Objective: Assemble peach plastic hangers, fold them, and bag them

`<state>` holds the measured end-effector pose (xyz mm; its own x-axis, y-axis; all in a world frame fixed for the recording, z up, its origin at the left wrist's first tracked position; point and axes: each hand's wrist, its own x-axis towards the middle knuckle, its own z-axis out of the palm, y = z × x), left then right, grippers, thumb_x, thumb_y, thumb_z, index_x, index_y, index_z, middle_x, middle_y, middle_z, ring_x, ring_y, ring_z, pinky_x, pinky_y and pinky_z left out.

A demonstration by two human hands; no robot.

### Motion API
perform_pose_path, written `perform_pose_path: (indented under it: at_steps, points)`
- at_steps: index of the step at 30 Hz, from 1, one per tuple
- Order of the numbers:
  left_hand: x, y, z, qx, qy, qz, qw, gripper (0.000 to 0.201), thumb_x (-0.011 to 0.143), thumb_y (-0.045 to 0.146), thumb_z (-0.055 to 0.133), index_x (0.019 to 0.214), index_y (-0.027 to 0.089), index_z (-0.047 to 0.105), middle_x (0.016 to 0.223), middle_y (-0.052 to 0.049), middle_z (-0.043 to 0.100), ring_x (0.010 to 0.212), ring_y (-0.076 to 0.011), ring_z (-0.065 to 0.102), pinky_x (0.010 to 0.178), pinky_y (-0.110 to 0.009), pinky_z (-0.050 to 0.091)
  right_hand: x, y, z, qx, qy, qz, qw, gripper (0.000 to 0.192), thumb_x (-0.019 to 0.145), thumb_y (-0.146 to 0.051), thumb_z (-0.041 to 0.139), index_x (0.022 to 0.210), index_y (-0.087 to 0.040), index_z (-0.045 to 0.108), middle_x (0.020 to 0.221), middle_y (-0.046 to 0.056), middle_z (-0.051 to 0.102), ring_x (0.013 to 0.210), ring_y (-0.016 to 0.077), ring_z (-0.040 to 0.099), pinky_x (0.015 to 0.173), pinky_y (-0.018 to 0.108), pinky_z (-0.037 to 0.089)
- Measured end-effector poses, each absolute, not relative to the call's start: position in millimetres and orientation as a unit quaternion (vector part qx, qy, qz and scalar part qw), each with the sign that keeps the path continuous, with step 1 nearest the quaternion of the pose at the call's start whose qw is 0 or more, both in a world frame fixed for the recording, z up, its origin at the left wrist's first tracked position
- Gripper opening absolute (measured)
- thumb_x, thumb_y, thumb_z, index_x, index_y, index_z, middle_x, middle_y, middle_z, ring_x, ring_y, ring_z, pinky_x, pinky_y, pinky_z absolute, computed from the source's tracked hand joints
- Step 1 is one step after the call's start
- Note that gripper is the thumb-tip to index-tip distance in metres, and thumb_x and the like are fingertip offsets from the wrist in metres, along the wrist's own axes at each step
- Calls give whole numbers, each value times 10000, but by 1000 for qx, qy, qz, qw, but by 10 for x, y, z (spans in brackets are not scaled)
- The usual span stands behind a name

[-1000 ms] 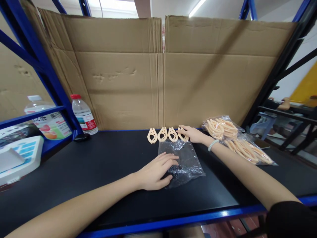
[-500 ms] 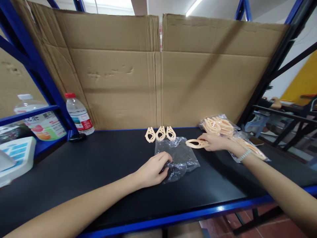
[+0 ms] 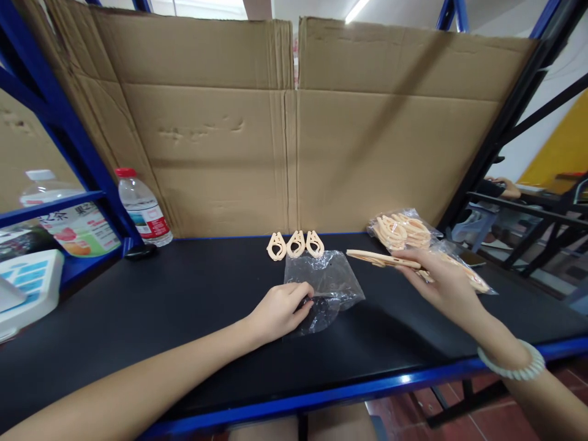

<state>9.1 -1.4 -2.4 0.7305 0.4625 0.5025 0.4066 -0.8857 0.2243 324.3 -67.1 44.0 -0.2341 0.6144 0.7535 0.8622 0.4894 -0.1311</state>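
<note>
My left hand (image 3: 287,308) is closed, with thumb and fingers pinching the near left edge of a flat clear plastic bag (image 3: 331,278) on the black table. In my right hand (image 3: 438,278) is a long, flat beige plastic piece (image 3: 379,258), turned edge-on and raised above the table to the right of the bag. Its exact kind is unclear. Behind the bag stand three beige teardrop-shaped clips in a row: a left clip (image 3: 276,256), a middle clip (image 3: 296,253) and a right clip (image 3: 315,253).
At the back right lies a clear bag of beige pieces (image 3: 395,234), with a second filled bag (image 3: 478,282) partly behind my right hand. A red-capped bottle (image 3: 146,211) stands at the left. Cardboard (image 3: 220,159) walls the back; a blue rail (image 3: 349,392) edges the front.
My right hand has lifted the long beige piece and turned it from face-on to edge-on, while its wrist has come nearer. My left hand has barely moved, its fingers closer together on the bag.
</note>
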Motion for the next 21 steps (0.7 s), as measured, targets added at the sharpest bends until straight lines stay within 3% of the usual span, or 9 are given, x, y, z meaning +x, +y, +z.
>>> perform_pose_path:
  at_steps: [4,6,10,16,21]
  points:
    - [98,-17,-44,930,232,283,17,69,896,166,437,891,190,502,757,-9,635,666,-144,618,600,-231,473,2761,-1059,637,-386,-829,-141,379,242,929,-174,482,1133,-271,570,1056,45,683,900,214,660,779,355,551]
    - [100,-16,-48,930,234,284,17,70,901,173,437,893,188,505,758,-11,637,667,-141,620,602,-227,477,2540,-1224,666,-329,-873,-166,321,315,933,-115,426,1198,-236,548,1122,72,663,946,221,646,809,366,544]
    - [100,-17,-50,930,240,277,26,70,900,167,443,904,182,511,780,-18,647,677,-142,620,616,-232,480,2265,-1359,598,-276,-899,-238,244,309,936,-78,351,1088,-135,615,929,120,691,789,228,645,656,350,541]
    - [107,-30,-37,931,238,274,40,98,916,181,433,933,187,529,827,-29,660,734,-151,634,649,-243,492,2156,-1211,421,-252,-883,-344,196,237,895,-49,426,969,-67,652,856,129,640,729,217,602,627,363,504]
    - [110,-47,-2,932,236,271,47,130,916,174,435,976,190,549,876,-35,671,796,-162,645,699,-262,509,2071,-1020,307,-251,-882,-359,175,238,886,-56,424,885,-78,661,835,109,618,716,212,580,628,353,491]
